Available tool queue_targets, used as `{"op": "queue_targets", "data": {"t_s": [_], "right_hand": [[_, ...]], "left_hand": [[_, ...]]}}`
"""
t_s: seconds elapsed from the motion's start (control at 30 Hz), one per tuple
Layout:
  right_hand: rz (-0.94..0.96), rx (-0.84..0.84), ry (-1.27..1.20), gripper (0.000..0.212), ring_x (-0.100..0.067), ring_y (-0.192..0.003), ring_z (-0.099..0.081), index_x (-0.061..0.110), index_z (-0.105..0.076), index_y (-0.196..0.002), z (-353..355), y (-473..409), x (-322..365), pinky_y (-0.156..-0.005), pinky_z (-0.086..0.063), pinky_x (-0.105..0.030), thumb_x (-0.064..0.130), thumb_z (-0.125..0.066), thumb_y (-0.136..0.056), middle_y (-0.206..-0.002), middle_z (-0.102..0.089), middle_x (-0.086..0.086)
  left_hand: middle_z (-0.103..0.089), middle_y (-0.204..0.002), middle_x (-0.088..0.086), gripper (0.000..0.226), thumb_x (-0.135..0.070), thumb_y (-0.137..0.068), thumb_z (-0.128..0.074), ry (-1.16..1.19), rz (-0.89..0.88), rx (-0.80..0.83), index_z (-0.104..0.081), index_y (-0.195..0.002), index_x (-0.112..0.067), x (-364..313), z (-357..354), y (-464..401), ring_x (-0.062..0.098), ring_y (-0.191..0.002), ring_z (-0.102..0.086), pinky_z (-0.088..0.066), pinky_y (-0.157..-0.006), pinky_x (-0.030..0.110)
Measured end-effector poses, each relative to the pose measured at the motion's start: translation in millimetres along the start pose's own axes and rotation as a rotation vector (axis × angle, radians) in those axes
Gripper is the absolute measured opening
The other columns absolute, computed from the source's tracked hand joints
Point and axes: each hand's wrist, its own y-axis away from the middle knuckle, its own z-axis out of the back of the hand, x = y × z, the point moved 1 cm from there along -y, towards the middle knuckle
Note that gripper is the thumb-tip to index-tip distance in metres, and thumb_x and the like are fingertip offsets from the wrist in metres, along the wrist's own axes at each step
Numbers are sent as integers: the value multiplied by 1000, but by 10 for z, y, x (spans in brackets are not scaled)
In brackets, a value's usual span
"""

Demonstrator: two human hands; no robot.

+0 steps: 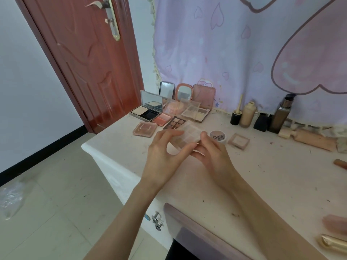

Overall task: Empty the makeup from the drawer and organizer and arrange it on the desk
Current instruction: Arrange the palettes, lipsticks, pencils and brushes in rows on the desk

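Both my hands hold a clear-lidded eyeshadow palette (188, 135) just above the white desk (262, 177). My left hand (163, 156) grips its left end and my right hand (210, 149) its right end. Behind it lie a dark palette (175, 121), a pink blush compact (161, 119), a pink closed palette (145, 129) and an open powder compact with mirror (147, 110). More open compacts (196, 111) stand at the back. A round PIPL jar (218, 136) and a small square compact (238, 141) sit to the right.
Foundation bottles (248, 114) and a dark bottle (279, 117) stand along the back wall by a tube (313, 139). An open drawer edge (187, 222) is near me, with a gold item (332, 243) at lower right. A red door (90, 59) is left.
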Motion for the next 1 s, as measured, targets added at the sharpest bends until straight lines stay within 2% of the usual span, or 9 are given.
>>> {"op": "queue_targets", "data": {"t_s": [0.1, 0.17, 0.33, 0.5, 0.6, 0.67, 0.77, 0.9, 1.0], "right_hand": [[-38, 20, -206, 50, -30, -114, -58, 1, -57, -119, 38, -25, 44, -92, -50, -37, 39, -40, -91, -120, -61, -22], [-56, 23, -286, 57, -25, -112, -61, 9, -54, -126, 79, -52, 73, -83, -53, -32, 47, -39, -86, -122, -63, -12], [-98, 74, -398, 59, -19, -104, -62, 11, -54, -126, 155, -76, 104, -75, -53, -27, 52, -37, -87, -115, -65, -7], [-137, 140, -394, 63, -18, -119, -53, 18, -46, -136, 119, -88, 75, -97, -43, -33, 58, -32, -88, -123, -61, -3], [-151, 177, -426, 63, -22, -116, -49, 17, -45, -137, 109, -86, 70, -107, -30, -42, 57, -34, -89, -122, -59, -5], [-140, 191, -452, 60, -24, -112, -51, 16, -47, -135, 123, -93, 71, -108, -30, -45, 55, -33, -91, -122, -58, -8], [-129, 182, -466, 59, -26, -111, -52, 14, -46, -136, 116, -90, 94, -101, -42, -41, 52, -36, -92, -124, -55, -13], [-144, 149, -467, 58, -25, -109, -56, 13, -47, -134, 91, -82, 83, -91, -50, -37, 49, -39, -89, -120, -57, -13], [-160, 132, -455, 55, -24, -106, -60, 15, -51, -131, 79, -80, 74, -88, -50, -37, 49, -41, -88, -116, -63, -9]], "left_hand": [[-54, -125, -8, 56, -59, -68, -61, -19, -21, 70, -60, -112, -24, -73, -127, -17, -2, -114, -48, -39, -96, 17], [-47, -136, -6, 61, -53, -72, -66, -68, -64, 165, -56, -122, -20, -86, -164, -39, 4, -125, -41, -33, -102, 17], [-56, -127, 1, 55, -55, -76, -53, -275, -296, 232, -62, -116, -18, -76, -87, -179, 19, -119, -50, -38, -100, 39], [-34, -140, -16, 67, -41, -74, -73, -209, -285, 446, -43, -133, -30, -187, 22, -302, 6, -127, -38, -26, -106, 18], [-32, -132, -23, 74, -34, -74, -75, -207, -291, 480, -38, -137, -30, -232, 36, -331, -2, -116, -40, -27, -93, 0], [-34, -135, -19, 75, -33, -75, -74, -223, -324, 469, -36, -140, -27, -240, 34, -326, -2, -116, -39, -29, -90, -3], [-38, -143, -8, 78, -41, -76, -71, -298, -426, 427, -34, -142, -24, -226, 41, -325, 5, -127, -36, -27, -99, 5], [-42, -142, -8, 78, -48, -73, -65, -339, -452, 446, -35, -142, -27, -181, 65, -360, 9, -129, -40, -40, -104, 31], [-40, -143, -11, 78, -38, -73, -75, -249, -385, 488, -35, -140, -30, -153, 93, -378, 2, -131, -37, -36, -107, 28]]}}
